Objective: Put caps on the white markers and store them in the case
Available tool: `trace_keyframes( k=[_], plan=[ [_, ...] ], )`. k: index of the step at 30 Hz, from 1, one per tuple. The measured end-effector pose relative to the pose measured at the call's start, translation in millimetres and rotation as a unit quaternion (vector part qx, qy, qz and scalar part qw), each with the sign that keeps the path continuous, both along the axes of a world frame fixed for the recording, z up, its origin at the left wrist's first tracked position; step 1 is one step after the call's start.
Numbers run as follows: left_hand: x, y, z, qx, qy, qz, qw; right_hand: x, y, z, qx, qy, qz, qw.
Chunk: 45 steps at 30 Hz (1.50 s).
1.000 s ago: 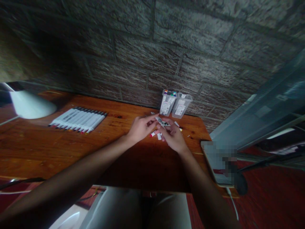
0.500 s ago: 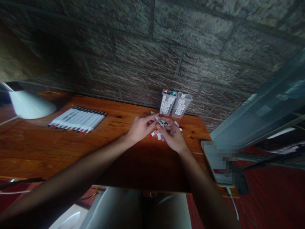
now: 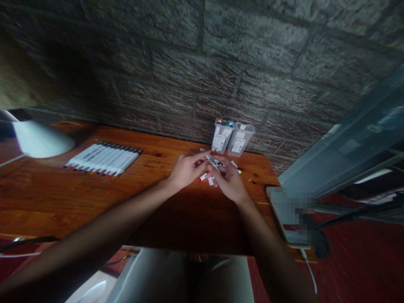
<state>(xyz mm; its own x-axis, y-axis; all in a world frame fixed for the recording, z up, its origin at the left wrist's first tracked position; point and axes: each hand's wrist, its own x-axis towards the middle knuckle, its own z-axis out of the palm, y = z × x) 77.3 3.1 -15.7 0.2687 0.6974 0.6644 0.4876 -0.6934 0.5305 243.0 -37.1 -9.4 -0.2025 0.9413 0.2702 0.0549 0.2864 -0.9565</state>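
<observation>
Near the desk's back right, my left hand [image 3: 187, 169] and my right hand [image 3: 229, 180] are close together. Between their fingers is a white marker [image 3: 211, 159] with a greyish part. The right fingers are curled round it, and the left thumb and index finger pinch at its upper end. Dark-tipped pieces show inside the right hand, too small to make out. Under and around the hands lie several loose white markers, one of them with a red end [image 3: 202, 177]. The fingers partly hide this pile.
Two clear plastic cases stand against the stone wall; the left case [image 3: 221, 136] holds markers with coloured ends, beside the right case [image 3: 240, 141]. A row of markers [image 3: 104, 158] lies at left, near a white lamp base [image 3: 44, 139]. A pixelated flat device [image 3: 288, 219] sits at the right edge.
Almost nothing differs. Both hands stay in the same place around the marker, with only a very slight shift of the fingers.
</observation>
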Motion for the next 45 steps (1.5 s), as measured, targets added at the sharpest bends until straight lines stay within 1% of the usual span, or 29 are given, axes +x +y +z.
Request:
trace_keyframes(
  k=[4,8,12,17,26,32,39,45],
  plan=[
    [0.7,-0.8,1.3,0.000,-0.002,-0.008,1.000,0.6,0.1,-2.1,0.011,-0.016,-0.007,1.000],
    [0.6,-1.2,1.8,0.000,0.013,-0.014,1.000,1.9,0.9,-4.9,0.042,-0.069,-0.027,0.996],
    [0.0,-0.8,-0.5,-0.002,0.024,-0.014,1.000,3.8,1.6,-7.3,0.064,-0.116,-0.041,0.990],
    [-0.3,-0.5,-3.6,-0.011,0.042,-0.010,0.999,5.8,1.3,-7.1,0.075,-0.148,-0.055,0.985],
    [1.1,0.3,-4.5,-0.034,0.082,-0.012,0.996,7.9,2.2,-5.4,0.070,-0.140,-0.051,0.986],
    [4.0,-2.8,-5.4,-0.044,0.140,-0.017,0.989,2.8,-2.0,-0.9,0.052,-0.097,-0.024,0.994],
    [5.0,-4.1,-6.4,-0.056,0.188,-0.001,0.981,3.8,-1.3,-4.6,0.098,-0.159,-0.041,0.982],
    [5.9,-5.2,-5.4,-0.049,0.187,0.010,0.981,3.9,-1.2,-4.4,0.107,-0.168,-0.046,0.979]
  ],
)
